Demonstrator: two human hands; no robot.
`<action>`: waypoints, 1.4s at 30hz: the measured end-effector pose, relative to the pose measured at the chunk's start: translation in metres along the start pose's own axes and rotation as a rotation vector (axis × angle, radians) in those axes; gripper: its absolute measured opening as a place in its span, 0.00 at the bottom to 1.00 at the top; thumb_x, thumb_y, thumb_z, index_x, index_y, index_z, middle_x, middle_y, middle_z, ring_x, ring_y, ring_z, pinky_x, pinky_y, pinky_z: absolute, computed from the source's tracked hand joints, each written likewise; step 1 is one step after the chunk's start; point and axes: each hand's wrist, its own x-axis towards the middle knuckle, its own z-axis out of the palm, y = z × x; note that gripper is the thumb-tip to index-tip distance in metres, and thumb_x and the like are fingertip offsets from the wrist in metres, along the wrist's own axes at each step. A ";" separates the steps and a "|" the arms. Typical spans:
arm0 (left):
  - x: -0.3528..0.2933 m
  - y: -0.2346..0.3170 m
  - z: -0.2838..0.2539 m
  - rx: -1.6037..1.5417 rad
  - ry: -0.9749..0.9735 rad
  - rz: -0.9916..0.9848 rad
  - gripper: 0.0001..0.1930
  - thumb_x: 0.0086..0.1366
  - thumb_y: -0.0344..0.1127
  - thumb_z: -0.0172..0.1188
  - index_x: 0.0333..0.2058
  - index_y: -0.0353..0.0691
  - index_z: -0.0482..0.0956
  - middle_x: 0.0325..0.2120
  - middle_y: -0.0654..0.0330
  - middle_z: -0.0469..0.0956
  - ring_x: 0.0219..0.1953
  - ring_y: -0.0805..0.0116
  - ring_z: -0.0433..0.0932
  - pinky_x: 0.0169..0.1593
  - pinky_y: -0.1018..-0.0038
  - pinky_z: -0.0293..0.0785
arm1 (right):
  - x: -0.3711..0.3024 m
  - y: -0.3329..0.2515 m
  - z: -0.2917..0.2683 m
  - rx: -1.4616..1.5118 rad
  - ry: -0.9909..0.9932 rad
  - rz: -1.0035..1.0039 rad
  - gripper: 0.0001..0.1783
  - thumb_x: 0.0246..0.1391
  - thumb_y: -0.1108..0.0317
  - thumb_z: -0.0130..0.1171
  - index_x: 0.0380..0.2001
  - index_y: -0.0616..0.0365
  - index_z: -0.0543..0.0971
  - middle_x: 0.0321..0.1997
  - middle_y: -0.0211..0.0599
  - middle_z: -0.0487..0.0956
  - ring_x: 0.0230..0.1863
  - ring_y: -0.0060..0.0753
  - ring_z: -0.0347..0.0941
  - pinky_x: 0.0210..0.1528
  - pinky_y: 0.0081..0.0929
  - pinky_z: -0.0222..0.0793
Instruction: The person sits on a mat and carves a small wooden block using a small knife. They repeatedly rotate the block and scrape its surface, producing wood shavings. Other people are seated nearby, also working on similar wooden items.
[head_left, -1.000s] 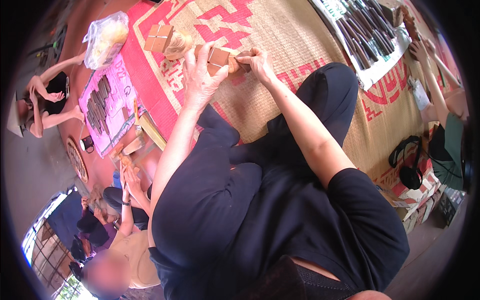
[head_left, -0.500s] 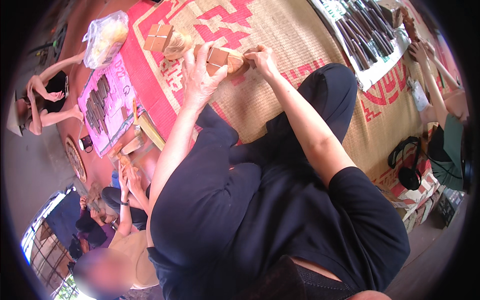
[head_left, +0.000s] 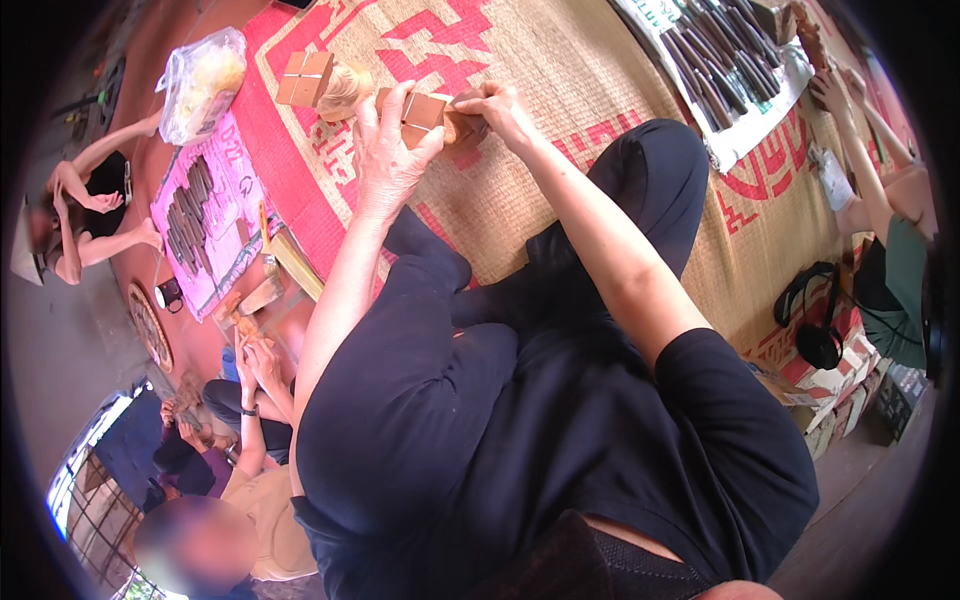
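My left hand (head_left: pixel 383 160) grips a brown block (head_left: pixel 424 112) tied with a pale string, its fingers over the far side and its thumb along the near side. From the block's right end comes a tan, fibrous-looking bundle (head_left: pixel 458 128). My right hand (head_left: pixel 500 115) is closed at the bundle's outer end, fingertips pinched together; what lies between them is too small to make out. Left of my left hand, a second string-tied brown block (head_left: pixel 305 79) with a similar tan bundle (head_left: pixel 346 90) lies on the mat.
Under my hands spreads a red and tan woven mat (head_left: pixel 560 60). Dark sticks (head_left: pixel 715 60) lie on a white sheet at the far right, more dark sticks (head_left: pixel 190 215) on a pink sheet at left. A plastic bag (head_left: pixel 203 85) sits nearby. Other people work on both sides.
Both hands and the block appear slightly farther left and up in the picture, as does most of the scene. My left hand keeps its grip, and my right fingers stay at the bundle's end.
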 end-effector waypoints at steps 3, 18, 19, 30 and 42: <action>0.000 0.002 0.000 0.012 0.005 0.014 0.35 0.51 0.49 0.66 0.59 0.53 0.67 0.52 0.49 0.63 0.55 0.45 0.67 0.58 0.52 0.66 | 0.012 0.013 0.002 -0.005 -0.049 0.076 0.17 0.40 0.59 0.73 0.30 0.59 0.83 0.29 0.40 0.83 0.30 0.29 0.80 0.33 0.27 0.74; 0.000 0.005 -0.001 0.072 0.046 0.056 0.33 0.54 0.46 0.67 0.58 0.51 0.68 0.50 0.53 0.66 0.54 0.52 0.71 0.56 0.58 0.69 | 0.021 0.000 0.003 -0.334 0.036 0.044 0.19 0.41 0.58 0.71 0.37 0.55 0.85 0.33 0.40 0.85 0.34 0.32 0.81 0.40 0.28 0.76; 0.000 0.006 -0.002 0.098 0.049 0.062 0.33 0.54 0.46 0.67 0.59 0.51 0.68 0.50 0.53 0.66 0.54 0.52 0.70 0.56 0.58 0.69 | 0.025 0.006 0.003 -0.334 0.051 0.021 0.19 0.41 0.57 0.72 0.36 0.55 0.85 0.32 0.39 0.85 0.33 0.32 0.81 0.38 0.28 0.76; -0.002 0.002 0.001 0.001 0.013 0.023 0.36 0.51 0.51 0.66 0.59 0.54 0.66 0.51 0.50 0.63 0.55 0.46 0.66 0.58 0.52 0.64 | -0.001 -0.016 0.003 -0.123 0.063 -0.056 0.15 0.42 0.59 0.69 0.22 0.58 0.77 0.24 0.34 0.78 0.28 0.25 0.75 0.32 0.28 0.71; -0.001 -0.009 0.005 0.090 0.078 0.156 0.31 0.58 0.45 0.65 0.59 0.45 0.68 0.50 0.51 0.67 0.55 0.55 0.70 0.56 0.62 0.69 | 0.022 0.010 0.015 -0.021 -0.189 -0.145 0.11 0.49 0.66 0.66 0.31 0.59 0.75 0.21 0.32 0.77 0.21 0.25 0.74 0.22 0.26 0.72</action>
